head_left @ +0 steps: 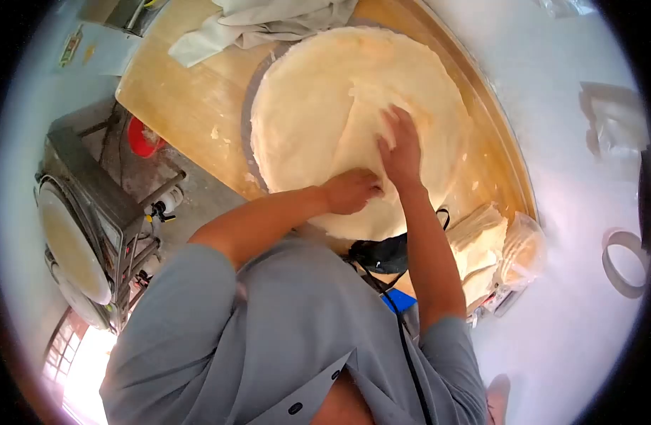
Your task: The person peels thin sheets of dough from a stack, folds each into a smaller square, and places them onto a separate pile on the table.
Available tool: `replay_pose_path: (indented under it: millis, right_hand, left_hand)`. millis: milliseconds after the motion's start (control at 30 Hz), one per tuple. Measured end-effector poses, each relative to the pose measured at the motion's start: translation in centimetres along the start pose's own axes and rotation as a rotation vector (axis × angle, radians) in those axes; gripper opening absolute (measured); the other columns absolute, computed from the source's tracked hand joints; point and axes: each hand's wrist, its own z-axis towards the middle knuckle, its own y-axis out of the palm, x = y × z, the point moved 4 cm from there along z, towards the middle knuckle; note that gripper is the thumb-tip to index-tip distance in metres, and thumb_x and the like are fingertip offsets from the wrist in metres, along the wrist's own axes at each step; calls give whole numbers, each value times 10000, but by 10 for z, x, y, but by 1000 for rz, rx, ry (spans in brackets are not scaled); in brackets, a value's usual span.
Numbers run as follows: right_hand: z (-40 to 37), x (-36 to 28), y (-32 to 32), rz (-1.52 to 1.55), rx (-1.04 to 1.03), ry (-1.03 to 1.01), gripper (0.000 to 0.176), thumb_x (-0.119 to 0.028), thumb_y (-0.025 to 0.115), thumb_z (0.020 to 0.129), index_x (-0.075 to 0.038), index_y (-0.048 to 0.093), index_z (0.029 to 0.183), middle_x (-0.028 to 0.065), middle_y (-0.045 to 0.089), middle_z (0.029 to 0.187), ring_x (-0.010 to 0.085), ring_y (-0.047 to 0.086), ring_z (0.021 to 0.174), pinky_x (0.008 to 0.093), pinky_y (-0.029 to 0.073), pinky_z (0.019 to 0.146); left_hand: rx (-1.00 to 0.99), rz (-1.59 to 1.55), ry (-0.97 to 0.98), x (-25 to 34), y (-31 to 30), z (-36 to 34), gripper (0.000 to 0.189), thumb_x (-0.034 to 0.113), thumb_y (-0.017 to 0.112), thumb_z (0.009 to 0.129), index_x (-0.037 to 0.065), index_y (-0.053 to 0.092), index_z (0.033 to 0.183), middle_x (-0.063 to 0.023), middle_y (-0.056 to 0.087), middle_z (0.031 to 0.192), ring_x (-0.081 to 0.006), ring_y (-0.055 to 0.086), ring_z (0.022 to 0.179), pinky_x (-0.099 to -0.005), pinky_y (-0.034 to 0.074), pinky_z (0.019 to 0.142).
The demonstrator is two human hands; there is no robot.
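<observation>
A large round sheet of pale dough (304, 106) lies on a round grey base on the wooden table (176, 106). A raised edge or fold runs across the middle of the sheet. My left hand (352, 191) is over the lower part of the dough, its fingers curled together; whatever they hold, if anything, is hidden. Further up and to the right, my right hand (402, 145) is over the dough with thumb and fingers apart, and nothing shows between them.
A crumpled cloth (261, 25) lies at the table's far edge. Stacked pale sheets (479, 241) and a plastic bag of flat rounds (522, 251) are at the right. A black pouch (382, 255) sits near my waist. A metal stand (91, 170) and red bowl (144, 137) are left.
</observation>
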Motion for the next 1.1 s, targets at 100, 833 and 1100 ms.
replay_pose_path:
  millis: [100,833,1100]
  right_hand:
    - [-52,35,-19,22,69,638,543,-274,716,821,-37,540,1277,170,602,1243,337,593,1127,436,487,926]
    - [-166,57,-16,1438,284,758,306,10,672,729,26,661,1034,83,666,880,167,608,769,305,499,699]
    - [-324,128,-159,1459,722,754,472,48,663,810,16,546,1266,121,676,1103,221,674,949,353,563,835]
  left_hand:
    - [-8,-13,-16,3,-1,3,460,92,638,799,122,609,1257,-71,570,1265,-276,487,1221,-427,376,1083]
    - [392,21,-395,105,-38,-73,470,3,631,819,61,576,1282,-147,594,1271,-301,555,1208,-401,452,1013]
    - [346,-129,-597,101,-13,-104,350,17,612,852,50,630,1200,-98,646,1181,-209,611,1120,-352,491,948]
